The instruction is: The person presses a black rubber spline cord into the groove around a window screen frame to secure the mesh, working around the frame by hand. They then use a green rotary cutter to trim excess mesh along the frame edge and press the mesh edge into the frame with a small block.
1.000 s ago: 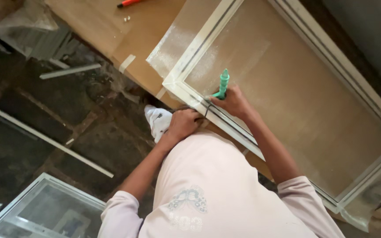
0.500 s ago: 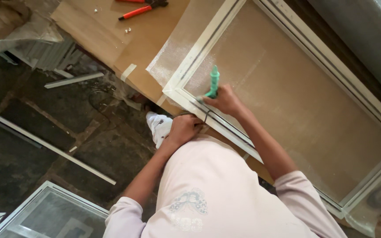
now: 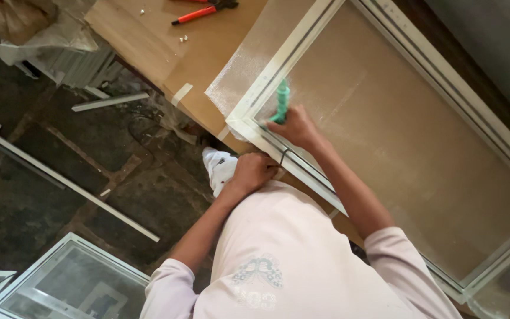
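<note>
A large white window frame (image 3: 249,109) with fine mesh stretched over it lies on a brown workbench (image 3: 149,35). My right hand (image 3: 295,127) grips a green-handled tool (image 3: 280,100) and presses it against the frame's near corner. A thin dark cord (image 3: 283,156) runs from under that hand toward my left hand (image 3: 254,171), which is closed at the frame's near edge, apparently pinching the cord.
Red-handled pliers (image 3: 205,10) and small white bits lie at the bench's far end. On the dark stone floor lie white strips (image 3: 66,183), another glazed frame (image 3: 72,277) at lower left, and crumpled plastic sheeting (image 3: 25,29) at top left. My white shoe (image 3: 219,168) shows below the bench.
My right hand has slid the green tool a little along the frame's groove near the corner. My left hand stays closed at the frame's edge.
</note>
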{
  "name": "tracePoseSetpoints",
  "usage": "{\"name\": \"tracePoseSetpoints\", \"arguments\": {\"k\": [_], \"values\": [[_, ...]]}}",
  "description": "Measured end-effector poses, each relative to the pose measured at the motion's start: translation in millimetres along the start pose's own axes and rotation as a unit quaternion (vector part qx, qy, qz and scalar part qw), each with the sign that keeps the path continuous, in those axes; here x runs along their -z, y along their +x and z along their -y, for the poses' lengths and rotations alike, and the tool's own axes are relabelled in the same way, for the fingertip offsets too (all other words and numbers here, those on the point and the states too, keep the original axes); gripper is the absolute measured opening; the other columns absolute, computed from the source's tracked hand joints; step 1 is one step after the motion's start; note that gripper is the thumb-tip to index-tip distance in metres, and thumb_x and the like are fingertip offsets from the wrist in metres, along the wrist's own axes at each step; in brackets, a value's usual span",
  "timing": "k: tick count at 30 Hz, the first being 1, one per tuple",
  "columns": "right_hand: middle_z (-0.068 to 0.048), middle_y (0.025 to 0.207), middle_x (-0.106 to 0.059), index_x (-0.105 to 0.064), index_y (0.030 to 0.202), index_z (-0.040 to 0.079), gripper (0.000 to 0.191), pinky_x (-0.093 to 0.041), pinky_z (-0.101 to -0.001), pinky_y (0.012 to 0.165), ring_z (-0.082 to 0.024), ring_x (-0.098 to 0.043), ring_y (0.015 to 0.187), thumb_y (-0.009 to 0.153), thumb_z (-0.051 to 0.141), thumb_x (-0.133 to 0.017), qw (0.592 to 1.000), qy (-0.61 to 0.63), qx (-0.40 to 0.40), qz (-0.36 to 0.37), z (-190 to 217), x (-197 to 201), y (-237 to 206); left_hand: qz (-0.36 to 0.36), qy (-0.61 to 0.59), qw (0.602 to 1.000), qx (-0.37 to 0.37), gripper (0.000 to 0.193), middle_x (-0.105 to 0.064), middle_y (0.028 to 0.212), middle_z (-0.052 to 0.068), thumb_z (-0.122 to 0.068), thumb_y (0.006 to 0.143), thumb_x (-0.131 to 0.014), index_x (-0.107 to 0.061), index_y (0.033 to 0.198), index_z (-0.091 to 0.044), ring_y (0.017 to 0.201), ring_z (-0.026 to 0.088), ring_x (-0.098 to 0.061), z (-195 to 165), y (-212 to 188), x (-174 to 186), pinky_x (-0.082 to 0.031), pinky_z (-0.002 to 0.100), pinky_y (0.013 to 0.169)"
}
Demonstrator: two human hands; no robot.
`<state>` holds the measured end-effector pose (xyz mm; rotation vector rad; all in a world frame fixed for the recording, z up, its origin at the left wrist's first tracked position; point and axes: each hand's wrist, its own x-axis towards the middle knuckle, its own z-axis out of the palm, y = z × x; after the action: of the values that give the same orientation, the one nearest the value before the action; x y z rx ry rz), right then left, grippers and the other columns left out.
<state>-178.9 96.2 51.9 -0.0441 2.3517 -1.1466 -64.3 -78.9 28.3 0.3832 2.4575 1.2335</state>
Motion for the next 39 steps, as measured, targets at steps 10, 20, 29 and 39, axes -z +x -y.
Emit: {"name": "tracePoseSetpoints", "arguments": {"k": [10,20,29,39], "values": [[-0.024,0.077,-0.07,-0.074,0.083,-0.002,0.043,-0.055,-0.0459,0.068,-0.034,-0.07,0.068,0.08,0.04,-0.083,0.995,-0.093,-0.009,-0.028,41,-8,17,0.02,0.039,0.999,0.007,0.017,-0.075,0.084,0.01,-0.032,0.076,-0.075,-0.084,0.088,-0.024,0.076,0.032,-0.072,14,5,-9,-0.057,0.045,0.071],[-0.018,0.079,-0.073,-0.079,0.089,0.003,0.03,-0.056,-0.0412,0.067,-0.028,-0.07,0.071,0.085,0.032,-0.085,0.99,-0.028,0.101,-0.098,34,-13,1,0.109,0.041,0.993,0.022,0.023,-0.074,0.088,0.017,-0.034,0.084,-0.072,-0.079,0.092,-0.014,0.082,0.038,-0.07,-13,3,35,-0.055,0.049,0.074],[-0.001,0.076,-0.065,-0.075,0.105,0.001,0.02,-0.049,-0.0244,0.056,-0.008,-0.06,0.063,0.098,0.019,-0.076,0.91,0.317,-0.029,-0.264,-59,86,-125,0.18,0.226,0.947,0.142,0.034,-0.072,0.091,0.014,-0.043,0.095,-0.062,-0.074,0.094,-0.011,0.093,0.036,-0.067,-64,-32,181,-0.053,0.049,0.08],[-0.01,0.08,-0.062,-0.068,0.109,-0.006,0.018,-0.053,-0.0327,0.065,-0.017,-0.059,0.068,0.1,0.009,-0.075,0.814,0.459,0.011,-0.357,-95,76,-227,-0.068,0.164,0.976,-0.127,0.016,-0.075,0.101,0.012,-0.016,0.099,-0.071,-0.076,0.108,-0.005,0.088,0.026,-0.072,-158,38,267,-0.057,0.039,0.077]]}}
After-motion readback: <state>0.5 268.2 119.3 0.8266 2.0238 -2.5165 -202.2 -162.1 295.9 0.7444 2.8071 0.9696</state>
